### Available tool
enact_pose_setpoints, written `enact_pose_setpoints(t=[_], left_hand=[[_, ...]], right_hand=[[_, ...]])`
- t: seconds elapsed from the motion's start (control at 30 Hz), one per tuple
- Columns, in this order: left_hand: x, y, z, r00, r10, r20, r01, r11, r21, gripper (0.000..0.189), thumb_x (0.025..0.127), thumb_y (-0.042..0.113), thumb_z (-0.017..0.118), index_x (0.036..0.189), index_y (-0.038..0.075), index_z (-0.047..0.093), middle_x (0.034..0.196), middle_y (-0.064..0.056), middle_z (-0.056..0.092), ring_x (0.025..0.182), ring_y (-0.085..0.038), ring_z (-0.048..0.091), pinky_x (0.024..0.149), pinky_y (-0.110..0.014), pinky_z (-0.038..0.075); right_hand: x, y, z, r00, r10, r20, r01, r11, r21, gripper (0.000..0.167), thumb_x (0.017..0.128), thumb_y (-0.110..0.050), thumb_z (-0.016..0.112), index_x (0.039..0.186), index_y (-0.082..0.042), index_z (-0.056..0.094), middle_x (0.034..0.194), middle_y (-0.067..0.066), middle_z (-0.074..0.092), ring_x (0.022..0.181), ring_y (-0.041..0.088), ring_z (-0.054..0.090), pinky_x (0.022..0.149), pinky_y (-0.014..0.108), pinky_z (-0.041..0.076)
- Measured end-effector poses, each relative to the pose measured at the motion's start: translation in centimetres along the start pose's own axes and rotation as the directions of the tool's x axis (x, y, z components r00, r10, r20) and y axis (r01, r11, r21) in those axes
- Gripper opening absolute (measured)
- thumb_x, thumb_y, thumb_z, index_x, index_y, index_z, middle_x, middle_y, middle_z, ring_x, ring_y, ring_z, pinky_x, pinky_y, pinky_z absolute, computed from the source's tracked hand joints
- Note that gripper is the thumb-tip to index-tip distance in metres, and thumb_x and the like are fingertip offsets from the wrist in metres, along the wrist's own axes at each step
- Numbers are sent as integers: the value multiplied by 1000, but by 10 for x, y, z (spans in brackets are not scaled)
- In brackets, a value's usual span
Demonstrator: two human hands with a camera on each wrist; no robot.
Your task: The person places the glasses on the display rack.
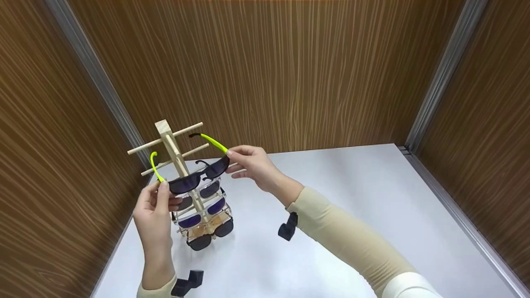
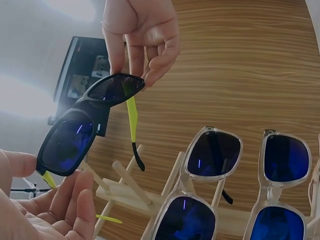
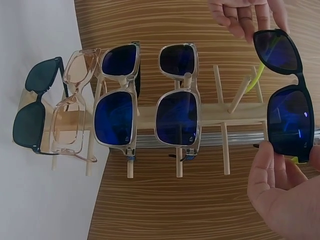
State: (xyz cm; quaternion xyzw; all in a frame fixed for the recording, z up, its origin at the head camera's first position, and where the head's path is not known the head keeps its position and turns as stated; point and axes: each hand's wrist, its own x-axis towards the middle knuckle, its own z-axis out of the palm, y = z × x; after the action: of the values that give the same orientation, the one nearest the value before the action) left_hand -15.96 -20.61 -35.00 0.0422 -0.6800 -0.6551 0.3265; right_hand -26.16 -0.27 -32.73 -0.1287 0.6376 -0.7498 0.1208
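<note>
Both hands hold one pair of black sunglasses [image 1: 185, 183] with dark blue lenses and bright yellow-green temples, at the upper part of a wooden display stand [image 1: 162, 126]. My left hand [image 1: 152, 213] pinches the left hinge corner between thumb and fingers. At the opposite corner, my right hand [image 1: 257, 169] grips the frame beside the other temple. Both temples are unfolded and point toward the stand, the right one black-tipped. In the right wrist view, the lenses [image 3: 290, 117] stand beyond the bare upper pegs [image 3: 225, 147].
Lower on the stand hang two clear-framed pairs with blue lenses [image 3: 176, 117], a pale peach-tinted pair [image 3: 67, 122] and a dark pair [image 1: 201, 242] lowest. The stand rises from a white table [image 1: 331, 186], close to wood-grain walls [image 1: 290, 74] at the left and back.
</note>
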Motion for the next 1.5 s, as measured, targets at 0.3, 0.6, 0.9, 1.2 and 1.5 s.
enact_pose_setpoints(t=[0.3,0.6,0.9,1.2,1.5], left_hand=[[17,-3,-6,997,-34,-63,33,999,-21,24,93,23,58,101,1,62,73,-12,59,56,-16,62,47,-21,46],[30,-13,-14,995,-64,-78,62,998,-31,24,93,25,58,102,3,63,73,-9,58,57,-14,63,46,-19,45],[37,-26,-13,990,-113,-81,112,994,-16,29,94,26,56,105,0,62,76,-10,57,58,-14,63,46,-18,45],[38,-29,-15,989,-126,-78,127,992,17,30,94,27,56,106,0,62,77,-10,55,54,-11,61,45,-17,44],[37,-36,-15,987,-132,-91,133,991,5,28,94,27,56,104,2,62,78,-11,55,53,-11,61,45,-17,44]], right_hand=[[17,-9,14,999,25,28,-24,999,-32,26,92,-18,61,110,-1,62,91,12,65,81,28,66,71,37,54],[31,-4,29,998,68,-9,-68,998,-13,23,92,-18,60,108,-1,63,88,11,65,75,27,67,70,37,54],[38,7,28,996,83,-25,-85,995,-48,17,91,-18,61,101,-5,65,87,10,66,76,25,67,69,35,54],[40,14,29,995,91,-34,-92,995,-39,17,91,-18,61,101,-5,65,87,11,67,74,24,67,70,36,54],[42,22,28,992,119,-38,-120,992,-24,18,91,-18,61,101,-3,64,87,13,66,76,26,67,68,35,55]])
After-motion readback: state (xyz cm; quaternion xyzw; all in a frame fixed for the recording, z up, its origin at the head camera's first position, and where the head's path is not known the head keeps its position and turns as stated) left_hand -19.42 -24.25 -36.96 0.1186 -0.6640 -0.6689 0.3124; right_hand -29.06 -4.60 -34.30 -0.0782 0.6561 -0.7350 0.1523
